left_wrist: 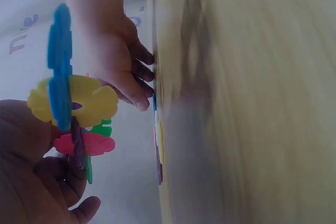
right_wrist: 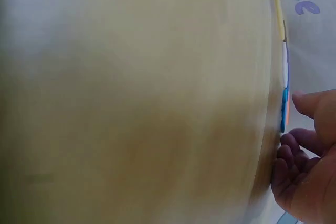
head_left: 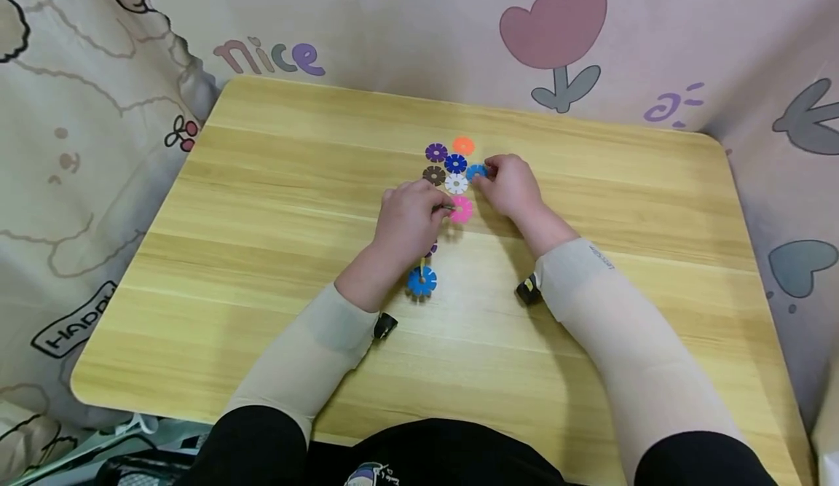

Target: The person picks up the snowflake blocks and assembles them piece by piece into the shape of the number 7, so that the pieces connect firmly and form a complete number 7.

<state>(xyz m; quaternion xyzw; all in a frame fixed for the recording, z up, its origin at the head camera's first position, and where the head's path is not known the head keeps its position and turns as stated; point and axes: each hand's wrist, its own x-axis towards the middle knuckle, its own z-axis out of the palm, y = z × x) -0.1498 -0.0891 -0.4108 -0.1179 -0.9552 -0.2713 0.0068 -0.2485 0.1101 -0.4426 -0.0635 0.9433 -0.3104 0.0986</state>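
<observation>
My left hand [head_left: 408,220] holds a chain of slotted plastic flower discs above the table. In the left wrist view, the chain shows a blue disc [left_wrist: 60,61], a yellow disc [left_wrist: 97,100], a purple disc [left_wrist: 78,145], a pink disc [left_wrist: 102,144] and a green disc [left_wrist: 100,128], slotted together at right angles. Part of the chain is hidden behind the hand. My right hand [head_left: 514,187] rests at the table with fingertips right at the edge of a light blue disc [head_left: 476,173], thumb and fingers apart. That disc lies flat at the right of a loose cluster.
The cluster on the wooden table [head_left: 623,202] includes an orange disc [head_left: 463,146], a purple disc [head_left: 435,152], a dark blue disc [head_left: 455,163], a brown disc [head_left: 433,175] and a white disc [head_left: 456,183]. A patterned curtain [head_left: 393,27] hangs behind the table.
</observation>
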